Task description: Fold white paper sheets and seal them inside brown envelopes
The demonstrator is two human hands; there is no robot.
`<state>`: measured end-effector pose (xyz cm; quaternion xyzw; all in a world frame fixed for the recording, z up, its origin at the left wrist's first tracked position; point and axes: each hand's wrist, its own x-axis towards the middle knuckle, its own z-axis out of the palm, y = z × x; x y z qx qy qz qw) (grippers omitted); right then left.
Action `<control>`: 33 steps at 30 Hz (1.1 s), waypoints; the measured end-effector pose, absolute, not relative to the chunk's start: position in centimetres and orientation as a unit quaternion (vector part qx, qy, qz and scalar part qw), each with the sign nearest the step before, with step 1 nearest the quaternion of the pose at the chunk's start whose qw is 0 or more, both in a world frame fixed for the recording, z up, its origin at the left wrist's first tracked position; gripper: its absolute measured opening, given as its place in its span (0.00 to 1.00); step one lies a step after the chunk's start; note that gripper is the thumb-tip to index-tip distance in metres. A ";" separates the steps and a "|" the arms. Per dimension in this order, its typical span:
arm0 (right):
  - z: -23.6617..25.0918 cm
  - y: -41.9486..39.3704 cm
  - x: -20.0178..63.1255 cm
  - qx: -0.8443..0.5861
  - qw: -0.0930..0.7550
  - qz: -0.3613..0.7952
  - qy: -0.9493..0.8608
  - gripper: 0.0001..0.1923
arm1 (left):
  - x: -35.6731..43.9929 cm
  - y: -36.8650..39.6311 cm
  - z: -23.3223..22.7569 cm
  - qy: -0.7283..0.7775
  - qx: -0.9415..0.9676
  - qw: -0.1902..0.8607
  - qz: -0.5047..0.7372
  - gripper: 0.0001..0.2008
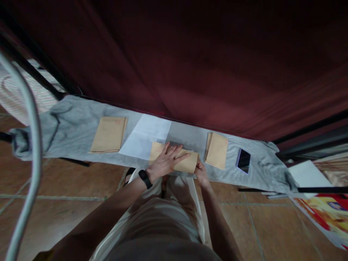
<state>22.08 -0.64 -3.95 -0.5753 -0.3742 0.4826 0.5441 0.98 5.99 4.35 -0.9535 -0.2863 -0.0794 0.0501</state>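
A brown paper sheet (pixel 185 166), which looks like a paper bag or envelope, lies in front of me with its right end curled up. Flat on its left part rests my left hand (pixel 164 161), fingers spread. My right hand (pixel 200 172) pinches the right end near the cloth's front edge. Partly under the brown paper is a white sheet (pixel 146 134). To the left lies a stack of folded brown paper (pixel 108 135), and a smaller brown paper stack (pixel 217 150) sits to the right of my right hand.
A grey cloth (pixel 73 123) covers the narrow surface. A phone (pixel 244 160) lies at its right. Behind hangs a dark red curtain (pixel 174 72). A pale curved tube (pixel 34 127) crosses the left side. A printed red-and-yellow sheet (pixel 326 214) is at lower right.
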 end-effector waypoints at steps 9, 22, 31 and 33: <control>-3.8 -1.3 23.2 -0.613 0.597 0.377 -0.356 0.14 | 1.3 5.7 4.0 -0.288 -0.954 0.028 -0.080 0.50; 2.3 -3.0 24.5 -0.564 0.478 0.519 -0.430 0.10 | 0.5 5.5 1.9 -0.264 -0.955 -0.075 -0.108 0.51; 1.7 -4.4 24.7 -0.492 0.334 0.610 -0.523 0.09 | 0.5 4.1 2.3 -0.200 -0.975 -0.058 -0.081 0.53; 1.4 -4.7 24.2 -0.504 0.361 0.596 -0.511 0.10 | 0.6 3.7 2.6 -0.194 -0.977 -0.055 -0.070 0.53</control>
